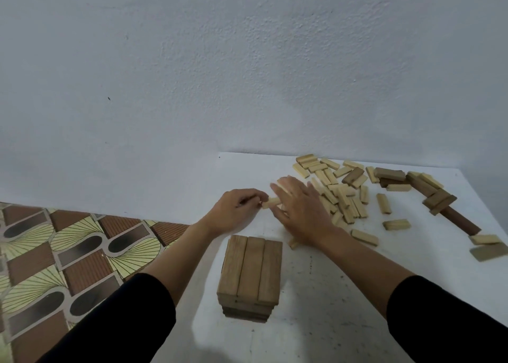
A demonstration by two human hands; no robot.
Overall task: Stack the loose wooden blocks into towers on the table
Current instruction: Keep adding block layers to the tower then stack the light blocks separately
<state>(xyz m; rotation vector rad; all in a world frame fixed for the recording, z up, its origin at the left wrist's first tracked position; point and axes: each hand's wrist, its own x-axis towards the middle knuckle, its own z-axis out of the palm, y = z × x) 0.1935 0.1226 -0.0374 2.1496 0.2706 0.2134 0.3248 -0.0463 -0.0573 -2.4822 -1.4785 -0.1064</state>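
While the left hand [236, 208] pinches a pale block [270, 201], the right hand [301, 211] lies spread over loose blocks [343, 197].

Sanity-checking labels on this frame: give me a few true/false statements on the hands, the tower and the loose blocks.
1. The tower shows three blocks side by side on top. True.
2. The left hand holds nothing. False: it pinches a light block.
3. The loose pile lies left of the tower. False: it lies right of it and farther back.
4. Dark blocks lie toward the right side of the table. True.
5. The right hand rests on the tower. False: it is beyond the tower, beside the loose pile.
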